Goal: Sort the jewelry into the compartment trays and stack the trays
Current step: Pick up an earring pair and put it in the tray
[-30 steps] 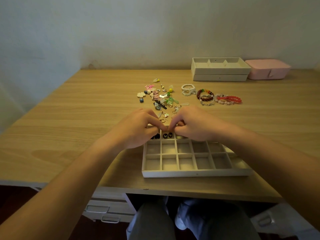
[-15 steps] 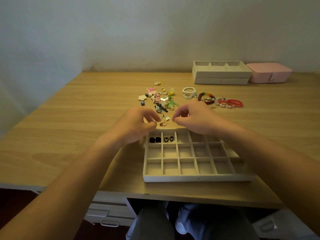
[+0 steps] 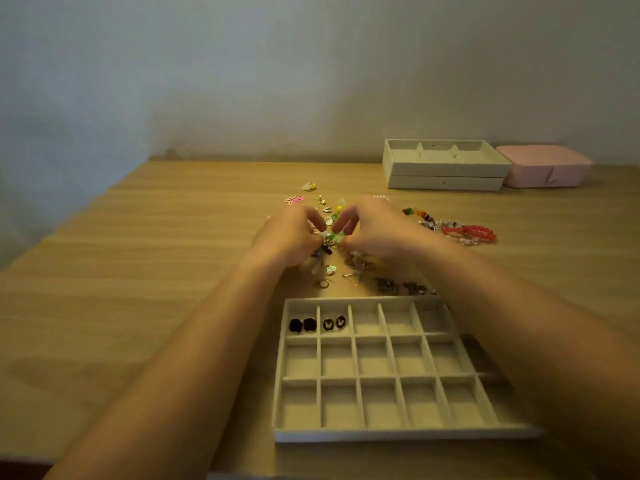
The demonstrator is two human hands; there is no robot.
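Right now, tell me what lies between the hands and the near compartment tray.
Head view: loose small jewelry lies scattered on the table there, hooks and charms, with dark metal pieces toward the right.

Blur smears the jewelry pile (image 3: 330,270) mid-table; we can't tell whether the left hand (image 3: 291,237) or right hand (image 3: 377,233) grips anything. Our right forearm (image 3: 519,341) hides the right cells of the compartment tray (image 3: 381,435).

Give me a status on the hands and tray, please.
Left hand, right hand in jewelry pile, fingers curled, grip unclear. Tray: two far-left cells filled. Nothing blocking.
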